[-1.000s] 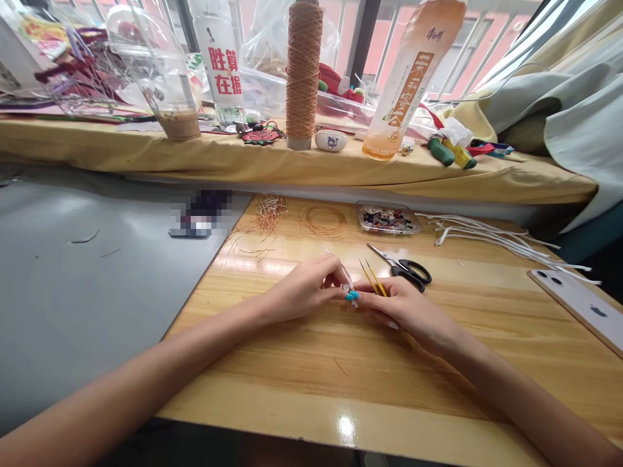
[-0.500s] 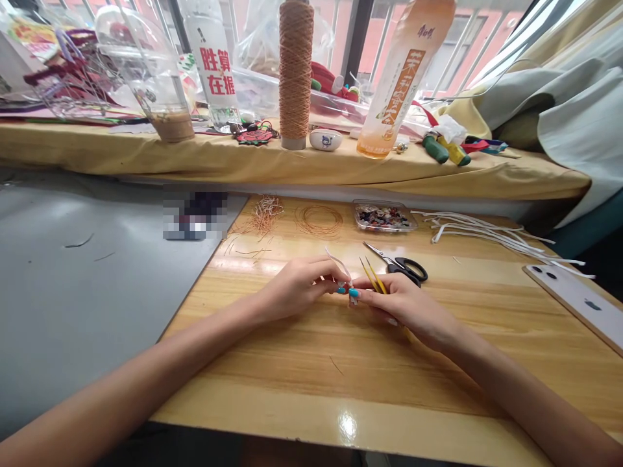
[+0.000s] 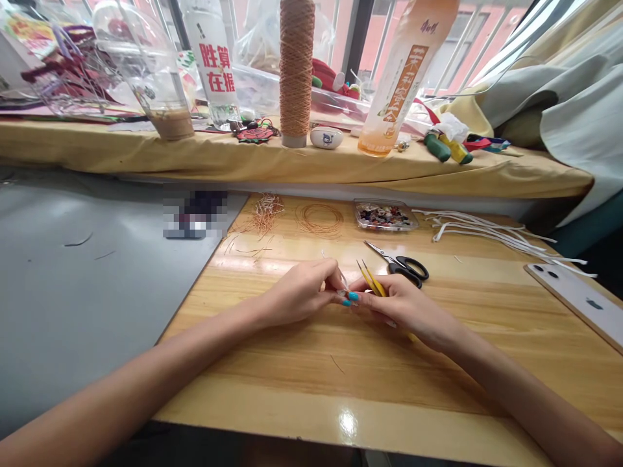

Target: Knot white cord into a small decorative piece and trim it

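My left hand (image 3: 307, 288) is closed in a pinch on a thin white cord (image 3: 343, 280), its fingertips meeting those of the other hand. With thumb and finger, my right hand (image 3: 406, 305) pinches the same cord; a small bit of it shows between the blue nails. Yellow tweezers (image 3: 374, 284) are also tucked in my right hand, their metal tips pointing up and away. How the cord is knotted or folded is hidden by the fingers. Black-handled scissors (image 3: 403, 264) lie just beyond my right hand.
Behind the hands lie a coil of orange cord (image 3: 319, 220), a bundle of cord scraps (image 3: 267, 213), a clear box of beads (image 3: 385, 215) and white cords (image 3: 479, 232). A phone (image 3: 579, 299) rests at the right. An orange thread spool (image 3: 296, 78) and bottles stand on the sill.
My left fingers have curled inward and come closer to the right fingertips, covering more of the white cord. The right hand keeps its pinch and the tweezers.
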Tool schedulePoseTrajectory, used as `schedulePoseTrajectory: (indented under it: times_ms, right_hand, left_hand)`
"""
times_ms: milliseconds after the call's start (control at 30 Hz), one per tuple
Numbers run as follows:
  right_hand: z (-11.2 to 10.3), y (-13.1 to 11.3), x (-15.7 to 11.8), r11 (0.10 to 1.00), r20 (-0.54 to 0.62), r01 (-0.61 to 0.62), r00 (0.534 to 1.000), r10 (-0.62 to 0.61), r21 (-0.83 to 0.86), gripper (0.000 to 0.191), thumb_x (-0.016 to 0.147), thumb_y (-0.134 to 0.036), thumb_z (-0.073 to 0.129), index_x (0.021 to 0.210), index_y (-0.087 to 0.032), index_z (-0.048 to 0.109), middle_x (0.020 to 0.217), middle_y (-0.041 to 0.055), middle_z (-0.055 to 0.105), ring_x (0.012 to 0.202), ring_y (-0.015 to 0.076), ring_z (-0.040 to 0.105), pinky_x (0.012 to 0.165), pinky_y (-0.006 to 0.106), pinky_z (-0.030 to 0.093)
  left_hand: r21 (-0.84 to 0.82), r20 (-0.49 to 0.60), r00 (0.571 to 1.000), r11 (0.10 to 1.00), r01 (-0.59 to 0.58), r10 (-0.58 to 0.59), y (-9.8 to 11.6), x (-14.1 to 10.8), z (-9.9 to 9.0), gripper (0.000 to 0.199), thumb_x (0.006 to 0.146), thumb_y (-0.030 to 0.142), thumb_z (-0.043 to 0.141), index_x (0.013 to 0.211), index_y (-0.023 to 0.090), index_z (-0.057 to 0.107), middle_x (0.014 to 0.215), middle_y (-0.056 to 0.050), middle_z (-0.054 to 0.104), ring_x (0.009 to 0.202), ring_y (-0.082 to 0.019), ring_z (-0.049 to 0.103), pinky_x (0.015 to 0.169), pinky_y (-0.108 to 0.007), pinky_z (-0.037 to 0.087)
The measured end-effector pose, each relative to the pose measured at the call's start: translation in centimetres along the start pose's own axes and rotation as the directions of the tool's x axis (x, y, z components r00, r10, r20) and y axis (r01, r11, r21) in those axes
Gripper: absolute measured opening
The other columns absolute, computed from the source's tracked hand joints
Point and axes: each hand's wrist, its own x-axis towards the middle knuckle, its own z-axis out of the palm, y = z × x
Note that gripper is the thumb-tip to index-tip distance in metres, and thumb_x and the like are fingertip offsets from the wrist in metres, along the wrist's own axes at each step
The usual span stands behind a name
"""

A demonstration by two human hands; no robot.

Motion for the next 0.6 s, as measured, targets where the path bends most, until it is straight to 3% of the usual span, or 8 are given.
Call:
schedulePoseTrajectory:
  times_ms: [300,500,600]
  right_hand:
    - [0.0,0.4,0.1,1.000,-0.016,0.015,1.000,-0.015,-0.008,0.030,0.069,-0.043,0.056,0.070,-0.013,0.055,0.044,-0.0089,0.030,0.039,0.0029,0.023,0.037,0.019,0.017]
    - [-0.7,0.3,0.2,0.998,-0.103,0.020,0.995,-0.013,0.066,0.030,0.065,-0.040,0.060,0.076,-0.012,0.058,0.053,-0.0048,0.045,0.040,0.0020,0.028,0.036,0.019,0.016]
    - [-1.0,0.2,0.1,0.998,-0.080,0.003,0.997,0.003,0.063,0.029,0.065,-0.038,0.061,0.077,-0.012,0.059,0.058,-0.0033,0.049,0.039,0.0011,0.028,0.036,0.020,0.015]
  left_hand:
    - [0.200,-0.077,0.990,0.974,-0.102,0.120,-0.2,-0.6,0.5,0.009,0.074,0.021,0.053,0.071,0.013,0.048,0.073,-0.002,0.058,0.063,-0.009,0.050,0.056,-0.020,0.039]
    - [-0.024,0.055,0.996,0.997,-0.072,0.074,0.6,0.1,-0.9,0.011,0.076,0.015,0.050,0.087,0.013,0.052,0.087,-0.004,0.060,0.062,-0.005,0.052,0.054,-0.015,0.041]
    - [-0.068,0.089,0.993,0.995,-0.068,0.074,0.7,0.3,-1.3,0.012,0.078,0.012,0.045,0.087,0.013,0.054,0.090,-0.005,0.061,0.056,-0.003,0.051,0.052,-0.015,0.042]
